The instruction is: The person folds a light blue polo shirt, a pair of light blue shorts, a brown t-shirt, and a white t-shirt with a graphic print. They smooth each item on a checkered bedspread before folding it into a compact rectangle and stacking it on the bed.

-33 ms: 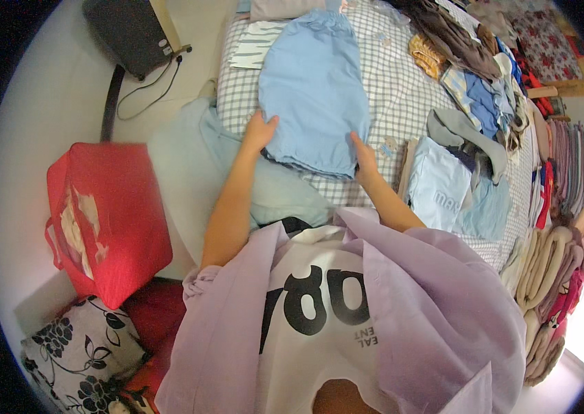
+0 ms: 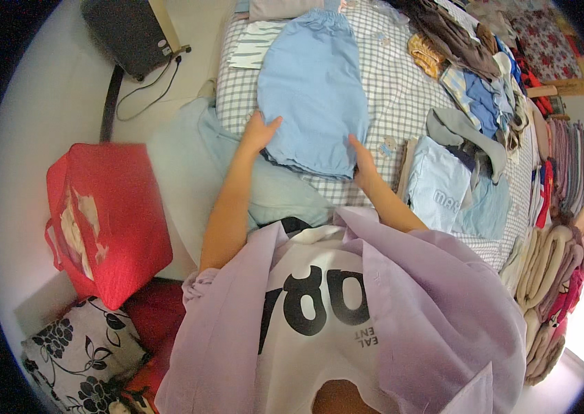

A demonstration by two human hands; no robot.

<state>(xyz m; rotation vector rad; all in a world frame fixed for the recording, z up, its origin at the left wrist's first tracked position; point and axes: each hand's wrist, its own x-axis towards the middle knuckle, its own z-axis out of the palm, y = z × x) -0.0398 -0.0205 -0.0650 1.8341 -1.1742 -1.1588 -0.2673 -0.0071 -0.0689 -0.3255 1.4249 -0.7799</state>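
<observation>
Left grip (image 2: 261,132) slightly inward, right grip (image 2: 363,162) opposite, blue garment (image 2: 314,96) between

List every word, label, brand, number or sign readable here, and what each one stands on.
Wording is located here, not copied out.
White shirt: large black characters, partly covered by the lilac overshirt; smaller dark lettering nearby, also cut off by it.
Folded light-blue garment: a line of outlined lettering.
Dark grey box: pale sticker, too small to read.
Blue elastic-waisted garment: no print visible.
</observation>
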